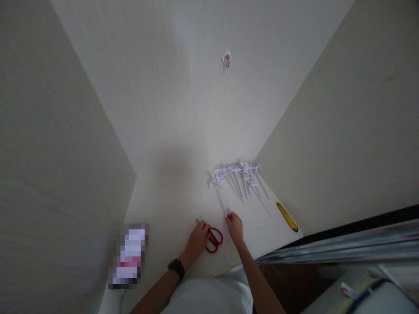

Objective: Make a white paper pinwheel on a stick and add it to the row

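My right hand [235, 225] pinches the lower end of a thin white stick. At its far end is a white folded-paper pinwheel [217, 180], pointing away from me. Over the pivot and blades of a pair of red-handled scissors [216, 247] lies my left hand [197, 237], its fingers closed around them. The scissors' tip pokes out beyond the fingers, and the red loops face right. Several more white paper pinwheels [245, 168] lie in a cluster at the back right, their sticks toward me. The held pinwheel's head is close beside them.
A yellow utility knife [287, 217] lies along the right edge of the white tabletop [170, 205]. At the left stands a blurred-out phone-like object [131, 253]. Pale walls enclose three sides, and a small hook [226, 58] is fixed to the back one. Striped fabric [343, 244] hangs at right.
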### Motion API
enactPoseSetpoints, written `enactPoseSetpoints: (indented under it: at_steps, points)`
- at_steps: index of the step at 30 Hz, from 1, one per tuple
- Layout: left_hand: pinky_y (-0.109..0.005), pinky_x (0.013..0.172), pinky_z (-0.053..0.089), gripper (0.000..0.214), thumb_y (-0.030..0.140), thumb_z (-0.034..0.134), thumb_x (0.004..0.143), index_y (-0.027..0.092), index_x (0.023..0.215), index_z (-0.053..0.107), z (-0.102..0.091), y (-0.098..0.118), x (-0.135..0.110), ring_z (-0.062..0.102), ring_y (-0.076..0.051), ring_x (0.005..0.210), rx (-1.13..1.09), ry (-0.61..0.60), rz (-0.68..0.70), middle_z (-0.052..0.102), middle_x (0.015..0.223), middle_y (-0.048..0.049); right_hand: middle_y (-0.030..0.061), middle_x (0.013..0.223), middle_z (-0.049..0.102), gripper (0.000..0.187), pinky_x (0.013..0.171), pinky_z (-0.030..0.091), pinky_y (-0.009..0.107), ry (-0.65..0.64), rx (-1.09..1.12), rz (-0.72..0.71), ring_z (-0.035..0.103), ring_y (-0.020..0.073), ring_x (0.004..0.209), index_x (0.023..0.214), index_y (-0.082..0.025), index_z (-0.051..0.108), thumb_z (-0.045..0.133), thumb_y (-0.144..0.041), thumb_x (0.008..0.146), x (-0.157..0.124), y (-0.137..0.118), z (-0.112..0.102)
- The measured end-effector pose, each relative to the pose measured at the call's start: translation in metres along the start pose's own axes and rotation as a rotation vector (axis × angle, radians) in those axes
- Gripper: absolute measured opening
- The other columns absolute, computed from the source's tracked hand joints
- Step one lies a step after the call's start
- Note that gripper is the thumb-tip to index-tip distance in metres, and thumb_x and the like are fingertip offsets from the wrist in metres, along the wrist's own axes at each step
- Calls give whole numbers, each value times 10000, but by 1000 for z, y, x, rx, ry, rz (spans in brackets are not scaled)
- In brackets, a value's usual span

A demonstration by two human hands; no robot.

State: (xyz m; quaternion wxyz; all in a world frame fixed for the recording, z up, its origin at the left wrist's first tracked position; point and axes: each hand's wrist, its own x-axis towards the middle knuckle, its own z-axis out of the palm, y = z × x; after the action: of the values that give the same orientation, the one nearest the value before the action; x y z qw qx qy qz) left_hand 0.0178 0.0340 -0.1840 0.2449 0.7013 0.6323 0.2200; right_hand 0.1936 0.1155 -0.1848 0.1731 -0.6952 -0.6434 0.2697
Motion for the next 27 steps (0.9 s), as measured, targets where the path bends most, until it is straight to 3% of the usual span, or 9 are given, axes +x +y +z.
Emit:
enactPoseSetpoints:
  at_steps: [5,13,27]
  points:
    - [-373,958,505,280,110,412,926,190,1112,606,5,-11,-3,589,-187,1050,21,28,63,596,1115,-67,83,1188,621,288,846,546,416,-3,-66,17,635,206,994,1176,-173,590,572,-326,933,21,-5,-8]
    - [-426,972,508,309,103,393,918,189,1128,603,14,-19,-3,591,-219,1064,30,79,118,598,1115,-84,86,1200,615,297,851,545,422,-4,-157,25,632,211,1007,1186,-173,585,575,-326,931,44,-17,-14]
    - [-372,936,529,283,106,431,906,192,1106,612,14,-21,-3,607,-200,1021,-11,107,126,605,1084,-70,88,1215,608,310,858,542,428,-9,-317,34,627,217,1023,1199,-175,578,579,-327,929,76,-34,-15]
